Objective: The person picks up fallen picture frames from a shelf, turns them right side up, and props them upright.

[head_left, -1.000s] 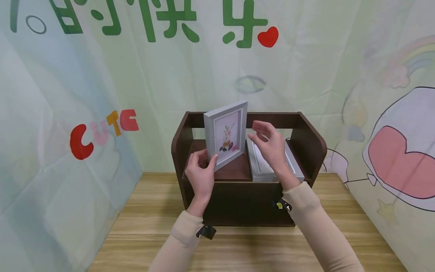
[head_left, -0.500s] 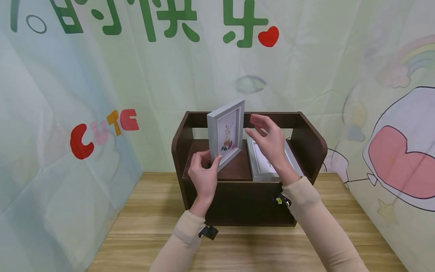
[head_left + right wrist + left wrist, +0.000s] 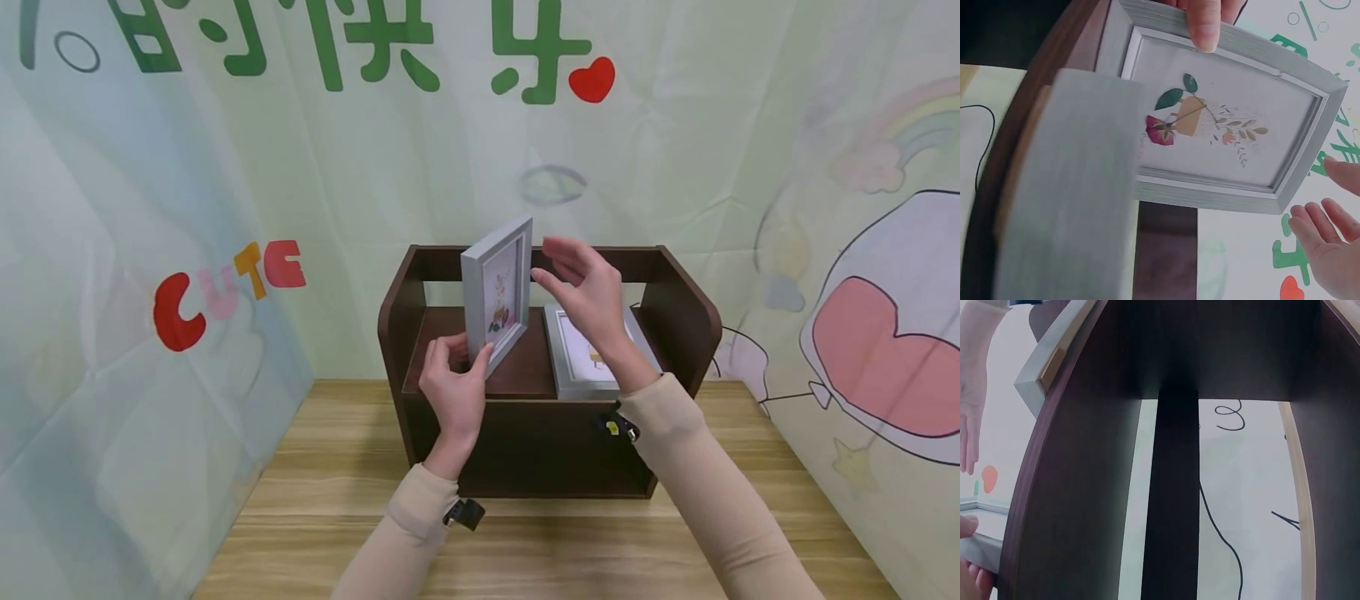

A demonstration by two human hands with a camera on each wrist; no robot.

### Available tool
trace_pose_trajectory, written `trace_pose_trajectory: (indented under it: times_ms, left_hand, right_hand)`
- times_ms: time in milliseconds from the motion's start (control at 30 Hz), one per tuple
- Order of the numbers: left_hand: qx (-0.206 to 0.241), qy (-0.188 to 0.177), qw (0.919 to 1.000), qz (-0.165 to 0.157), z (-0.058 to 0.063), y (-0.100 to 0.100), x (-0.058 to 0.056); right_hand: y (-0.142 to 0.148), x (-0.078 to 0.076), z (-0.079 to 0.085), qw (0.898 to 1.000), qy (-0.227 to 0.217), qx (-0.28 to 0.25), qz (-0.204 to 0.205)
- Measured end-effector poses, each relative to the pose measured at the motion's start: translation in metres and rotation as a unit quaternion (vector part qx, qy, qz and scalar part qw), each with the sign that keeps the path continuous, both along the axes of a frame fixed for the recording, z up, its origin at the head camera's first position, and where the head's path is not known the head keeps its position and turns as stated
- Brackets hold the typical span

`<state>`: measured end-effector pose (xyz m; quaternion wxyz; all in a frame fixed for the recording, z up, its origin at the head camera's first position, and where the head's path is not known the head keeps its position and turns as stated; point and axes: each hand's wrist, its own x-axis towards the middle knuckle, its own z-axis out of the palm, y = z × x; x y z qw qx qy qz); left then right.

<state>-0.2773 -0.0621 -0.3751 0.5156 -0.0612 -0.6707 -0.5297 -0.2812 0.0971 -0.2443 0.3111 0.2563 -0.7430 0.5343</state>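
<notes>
A grey picture frame (image 3: 498,296) with a flower print stands upright and turned on the top shelf of a dark brown rack (image 3: 555,450). My left hand (image 3: 455,387) pinches its near lower side edge, thumb on the front and fingers behind. Just right of the frame's upper part, my right hand (image 3: 581,287) hovers with fingers loosely bent, holding nothing. In the right wrist view the left thumb (image 3: 1204,25) presses the frame's border, and the right hand (image 3: 1329,240) is apart from it. A second grey picture frame (image 3: 567,354) lies flat below the right hand, partly hidden by that forearm.
The rack has raised side panels (image 3: 682,321) and a back rail (image 3: 435,262). It stands on a wood-grain table (image 3: 337,467). A printed cloth (image 3: 675,150) hangs close behind and along both sides.
The upright picture frame has turned more edge-on, and its near edge has shifted slightly right with my left hand. My right hand has moved up and left, closer to the frame's far edge.
</notes>
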Motion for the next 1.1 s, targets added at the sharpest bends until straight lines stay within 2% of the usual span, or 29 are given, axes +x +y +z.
trace_pose_trajectory:
  times_ms: [233,500,733,933,1100]
  left_hand:
    - [0.003,0.014,0.9999,0.007,0.0,0.007,0.001]
    - [0.004,0.007,0.9999,0.011,0.0,0.011,0.005]
    - [-0.001,0.01,0.9999,0.004,0.001,0.012,0.007]
    - [-0.006,0.009,0.9999,-0.007,0.0,0.01,0.006]
    - [-0.013,0.016,0.9996,-0.02,-0.002,0.007,0.006]
  right_hand:
    - [-0.003,-0.001,0.009,1.0,0.011,0.007,0.021]
    - [-0.005,-0.006,0.016,0.998,0.015,0.029,0.045]
    - [-0.006,-0.03,0.012,0.994,0.026,0.059,0.085]
    - [-0.008,-0.032,0.011,0.989,0.019,0.113,0.096]
    - [-0.009,-0.032,0.01,0.988,0.016,0.122,0.096]
